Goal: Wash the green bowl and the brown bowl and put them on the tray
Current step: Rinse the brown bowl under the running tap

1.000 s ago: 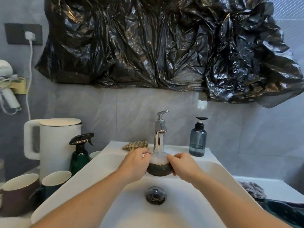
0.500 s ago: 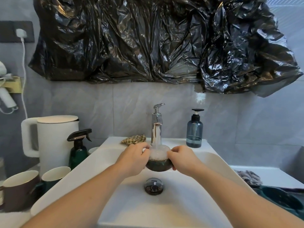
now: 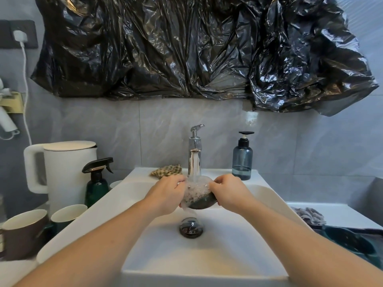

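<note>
Head view: mid-wash, judging by the foam. Brown bowl (image 3: 202, 201) held tilted under the running tap (image 3: 194, 156), over the sink (image 3: 207, 255), left hand (image 3: 165, 195) and right hand (image 3: 230, 193) both curled round its rim. Green bowl (image 3: 350, 239) already at right, seemingly on the tray (image 3: 373, 255); washed or not, cannot tell. Counted: two bowls, two mugs, one soap bottle (image 3: 242, 160), one spray bottle (image 3: 97, 181).

Held level a second ago, the brown bowl (image 3: 202, 201) now tips toward the left hand (image 3: 165, 195), foam spilling over its lowered rim beside that grip.
</note>
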{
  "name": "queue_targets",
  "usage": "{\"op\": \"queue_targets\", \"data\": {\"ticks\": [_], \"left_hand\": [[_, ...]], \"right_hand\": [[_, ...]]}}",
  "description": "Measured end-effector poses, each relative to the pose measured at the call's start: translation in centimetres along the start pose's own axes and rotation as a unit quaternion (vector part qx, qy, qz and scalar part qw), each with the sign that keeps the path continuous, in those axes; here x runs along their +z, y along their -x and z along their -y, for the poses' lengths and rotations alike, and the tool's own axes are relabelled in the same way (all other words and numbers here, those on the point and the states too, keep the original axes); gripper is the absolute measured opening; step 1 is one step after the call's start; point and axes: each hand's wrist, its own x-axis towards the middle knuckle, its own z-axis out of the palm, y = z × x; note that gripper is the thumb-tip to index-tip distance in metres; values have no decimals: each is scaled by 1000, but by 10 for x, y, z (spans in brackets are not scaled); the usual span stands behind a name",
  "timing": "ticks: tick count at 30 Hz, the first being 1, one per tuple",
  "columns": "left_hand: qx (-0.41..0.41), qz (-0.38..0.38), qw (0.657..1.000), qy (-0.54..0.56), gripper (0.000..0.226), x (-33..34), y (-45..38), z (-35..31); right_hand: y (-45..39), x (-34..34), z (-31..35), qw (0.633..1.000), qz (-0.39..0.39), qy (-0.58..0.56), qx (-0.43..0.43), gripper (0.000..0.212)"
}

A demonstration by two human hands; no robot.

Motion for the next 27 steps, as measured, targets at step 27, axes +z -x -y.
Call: {"op": "queue_targets", "data": {"ticks": [27], "left_hand": [[-74,33,997,10,40,-6,-4,2]], "right_hand": [[-3,2,1,1000,-18,16,-12,29]]}}
